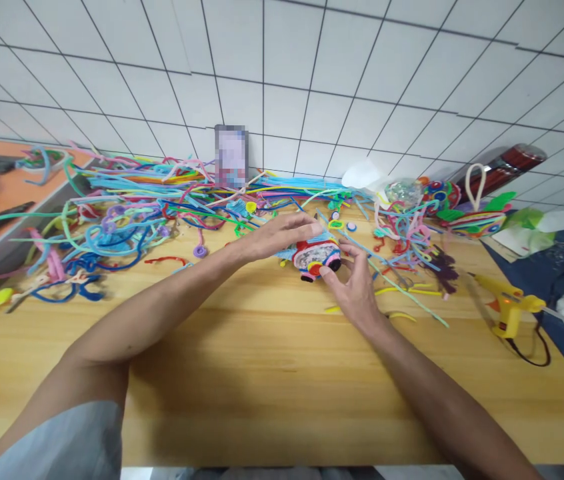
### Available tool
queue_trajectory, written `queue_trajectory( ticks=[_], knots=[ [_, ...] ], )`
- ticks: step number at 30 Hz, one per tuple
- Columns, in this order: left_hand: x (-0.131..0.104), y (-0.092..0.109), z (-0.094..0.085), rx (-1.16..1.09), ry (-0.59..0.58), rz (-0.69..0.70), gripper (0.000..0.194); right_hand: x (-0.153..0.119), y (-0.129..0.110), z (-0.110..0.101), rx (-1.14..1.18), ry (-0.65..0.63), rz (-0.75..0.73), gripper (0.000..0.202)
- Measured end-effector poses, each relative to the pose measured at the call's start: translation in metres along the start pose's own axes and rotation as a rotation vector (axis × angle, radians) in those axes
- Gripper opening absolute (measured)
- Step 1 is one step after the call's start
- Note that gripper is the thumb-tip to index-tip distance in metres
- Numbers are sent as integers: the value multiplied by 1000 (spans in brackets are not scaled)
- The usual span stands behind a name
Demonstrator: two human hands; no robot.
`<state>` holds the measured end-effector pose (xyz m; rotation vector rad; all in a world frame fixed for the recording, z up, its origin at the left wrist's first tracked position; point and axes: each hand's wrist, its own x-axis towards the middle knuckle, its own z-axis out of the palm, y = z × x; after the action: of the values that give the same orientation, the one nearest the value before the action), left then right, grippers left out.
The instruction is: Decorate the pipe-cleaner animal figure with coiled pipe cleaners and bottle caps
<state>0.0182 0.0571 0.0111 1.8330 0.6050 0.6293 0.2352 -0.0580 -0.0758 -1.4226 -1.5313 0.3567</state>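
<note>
A small pipe-cleaner toy, shaped something like a car, is in my hands above the wooden table. It has a silvery panel edged in pink and red, black-and-pink round ends like wheels, a red and yellow disc, and light blue parts behind. My left hand reaches over its top with long, bent fingers against the upper edge; the thumb is hidden. At the right side, my right hand grips it, thumb near the red and yellow disc and fingers behind the black end. Small coiled pieces lie just beyond.
Loose pipe cleaners heap along the back and left. A phone leans on the tiled wall. At right are a yellow hot glue gun with a cord, a finished colourful craft with a loop, and a dark red cylinder.
</note>
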Motion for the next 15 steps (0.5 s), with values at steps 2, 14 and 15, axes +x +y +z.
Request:
queue_trajectory(
  ticks=[2,14,15],
  knots=[
    [-14,-11,-5,-69,-34,-18,60,1,-1,-2,9,-22,-9,62],
    [-28,-43,23,71,241,-58,61,2,-3,-1,29,-67,39,60],
    [-27,-42,25,55,260,-79,61,1,-4,0,7,-68,22,60]
  ],
)
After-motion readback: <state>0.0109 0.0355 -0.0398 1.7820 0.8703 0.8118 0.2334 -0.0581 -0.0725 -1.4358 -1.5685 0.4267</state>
